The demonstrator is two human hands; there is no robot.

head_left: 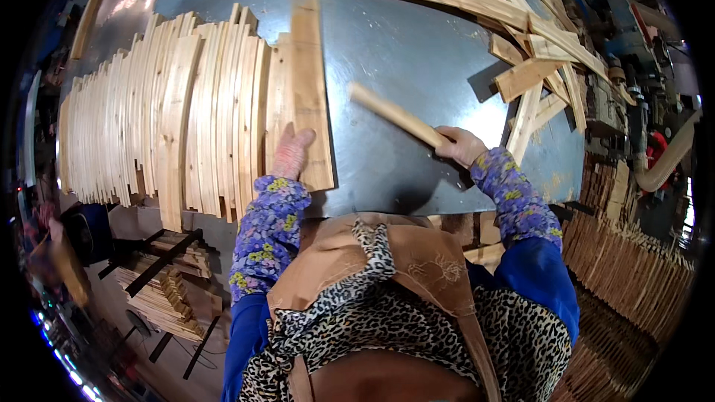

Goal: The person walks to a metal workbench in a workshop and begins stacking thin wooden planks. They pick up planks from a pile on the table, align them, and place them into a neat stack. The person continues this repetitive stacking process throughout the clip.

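Observation:
My left hand (292, 150) lies on the near part of a wide wooden board (308, 89), its thumb spread apart over the wood. This board is at the right end of a long row of pale wooden strips (153, 104), packed side by side on the metal table (387, 52). My right hand (462, 147) is closed round the near end of a wooden strip (395, 113). That strip slants away to the left above the tabletop, its far end slightly blurred. Floral sleeves cover both my forearms.
A loose pile of crossed wooden pieces (544, 52) covers the table's far right. Beyond the table's right edge stand stacked strips (625, 268) and a hose (666, 171). More cut wood (164, 294) sits on dark bars at lower left. One strip (86, 26) lies at far left.

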